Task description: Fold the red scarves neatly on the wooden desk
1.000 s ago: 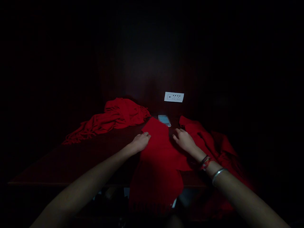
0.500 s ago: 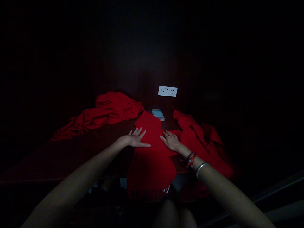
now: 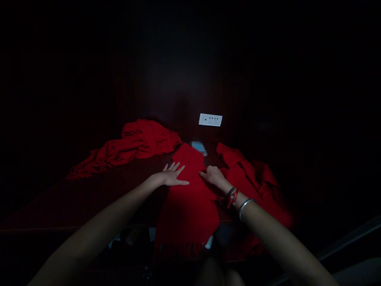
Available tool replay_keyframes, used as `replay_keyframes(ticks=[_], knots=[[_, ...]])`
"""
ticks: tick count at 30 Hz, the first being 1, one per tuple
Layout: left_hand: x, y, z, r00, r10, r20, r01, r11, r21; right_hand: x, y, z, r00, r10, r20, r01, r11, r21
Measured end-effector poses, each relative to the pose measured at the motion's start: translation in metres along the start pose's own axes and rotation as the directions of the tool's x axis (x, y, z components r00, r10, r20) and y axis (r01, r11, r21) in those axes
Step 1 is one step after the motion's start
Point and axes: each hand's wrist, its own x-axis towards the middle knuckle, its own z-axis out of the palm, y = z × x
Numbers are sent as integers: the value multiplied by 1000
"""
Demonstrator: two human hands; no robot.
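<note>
I see the left hand (image 3: 172,177) lying flat with spread fingers on the left edge of the red scarf (image 3: 190,190); its grip is open and it only presses the cloth. The right hand (image 3: 212,175) rests on the right edge of the same scarf with fingers curled, and I cannot tell if it pinches the cloth. The scarf lies in the middle of the dark counter (image 3: 89,194), its fringed end hanging over the near edge. Another red cloth (image 3: 133,145) lies bunched at the far left, and a third red cloth (image 3: 250,174) on the right. A white socket plate (image 3: 210,119) sits on the wall behind.

A dark tabletop (image 3: 89,202) carries three red scarves: one crumpled left (image 3: 133,145), one flat centre (image 3: 190,198), one right (image 3: 253,174).
</note>
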Motion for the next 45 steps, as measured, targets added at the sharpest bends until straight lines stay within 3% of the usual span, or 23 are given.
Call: replay_keyframes(ticks=[6, 10, 14, 19, 21, 25, 27, 31, 36, 39, 42, 45], knots=[[-8, 12, 0, 998, -12, -65, 16, 998, 67, 24, -12, -1, 999, 40, 20, -40, 999, -19], [-11, 16, -1, 999, 18, -28, -17, 999, 33, 38, -4, -5, 998, 4, 67, -1, 999, -37], [-12, 17, -3, 1000, -11, 4, 11, 1000, 19, 44, 22, -13, 980, -130, 150, 141, 988, -68], [-13, 17, -5, 1000, -18, 19, 18, 1000, 4, 39, 53, -33, 904, -265, 334, 326, 935, -142], [-14, 18, -5, 999, -34, 23, 34, 999, 6, 39, 57, -45, 909, -312, 277, 364, 917, -162], [-13, 17, -2, 999, -7, -45, 9, 999, 36, 52, 52, -65, 921, -390, 22, 387, 903, -188], [-12, 17, -1, 998, 25, -65, -22, 999, 45, 64, 48, -64, 935, -354, 27, 348, 897, -274], [-11, 18, 1, 999, -33, 5, 32, 998, 48, 75, 47, -35, 957, -276, 89, 289, 882, -371], [-11, 20, 0, 995, -97, -10, 98, 993, 70, 63, 56, 0, 962, -270, -31, 238, 895, -377], [-13, 21, 0, 994, -108, -15, 109, 992, 68, 49, 52, 2, 934, -303, -191, 212, 898, -385], [-14, 21, -1, 995, -104, 5, 104, 993, 52, 26, 41, -4, 869, -348, -352, 257, 925, -281], [-12, 18, -2, 995, -91, 32, 90, 995, 38, -11, 36, -6, 824, -512, -244, 497, 859, -122]])
